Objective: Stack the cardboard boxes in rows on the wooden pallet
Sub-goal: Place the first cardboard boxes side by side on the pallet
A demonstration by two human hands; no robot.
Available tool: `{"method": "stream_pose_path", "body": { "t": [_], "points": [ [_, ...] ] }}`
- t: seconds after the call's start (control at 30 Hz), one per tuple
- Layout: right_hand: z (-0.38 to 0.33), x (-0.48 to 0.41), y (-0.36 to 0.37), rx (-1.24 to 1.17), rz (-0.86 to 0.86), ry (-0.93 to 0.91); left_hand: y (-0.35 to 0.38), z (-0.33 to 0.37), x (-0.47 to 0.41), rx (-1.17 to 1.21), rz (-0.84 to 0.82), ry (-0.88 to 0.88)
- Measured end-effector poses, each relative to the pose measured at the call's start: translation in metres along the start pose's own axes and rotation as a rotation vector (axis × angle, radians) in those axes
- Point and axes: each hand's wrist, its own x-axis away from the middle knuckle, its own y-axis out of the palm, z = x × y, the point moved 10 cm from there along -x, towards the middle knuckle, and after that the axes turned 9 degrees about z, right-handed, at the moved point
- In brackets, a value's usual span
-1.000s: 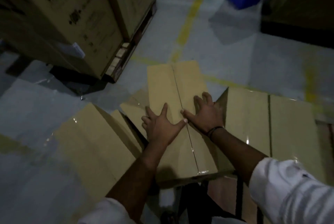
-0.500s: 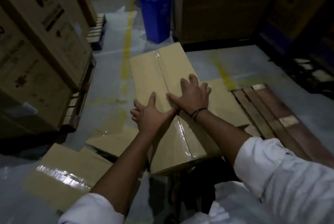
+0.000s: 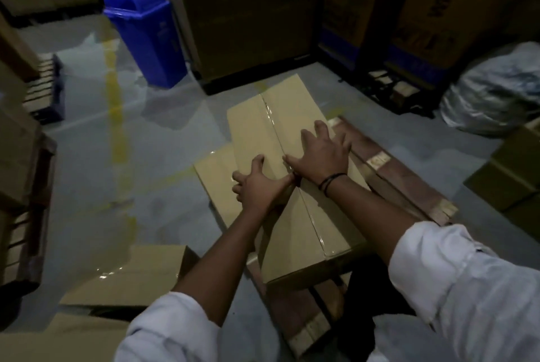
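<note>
A long cardboard box (image 3: 295, 209) with a taped seam down its top lies over the left part of the wooden pallet (image 3: 403, 183). Its left side overlaps a second cardboard box (image 3: 213, 183) that sits lower. My left hand (image 3: 260, 186) rests on the box's left half, thumb on top and fingers curled over the left edge. Just right of the seam, my right hand (image 3: 321, 157) presses flat on the top with its fingers spread. The pallet's brown boards show bare to the right of the box and below its near end.
More cardboard boxes (image 3: 131, 277) lie on the grey floor at lower left. A blue bin (image 3: 146, 31) stands at the back left beside tall cartons (image 3: 248, 25). A plastic-wrapped bundle (image 3: 496, 92) and another box (image 3: 514, 174) are at the right. Stacked pallets (image 3: 29, 186) line the left edge.
The view has swung round with the box under my hands; the bare pallet boards now lie to its right. My left hand has shifted to the box's left edge.
</note>
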Motion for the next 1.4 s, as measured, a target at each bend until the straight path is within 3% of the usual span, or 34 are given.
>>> {"method": "stream_pose_path", "body": {
  "t": [0.27,0.53,0.93,1.4],
  "points": [
    [0.181,-0.072,0.058,-0.042,-0.097,0.182,0.159,0.111,-0.023,-0.092,-0.068,0.047],
    [0.320,-0.192,0.084,-0.110,-0.067,0.240,0.273,0.240,-0.066,-0.238,-0.049,0.076],
    [0.346,-0.284,0.047,-0.088,-0.211,0.108,0.280,0.327,-0.090,-0.252,-0.099,-0.077],
    [0.312,-0.357,0.171,-0.116,-0.413,0.000,0.330,0.278,-0.205,-0.192,-0.120,-0.232]
  ]
}}
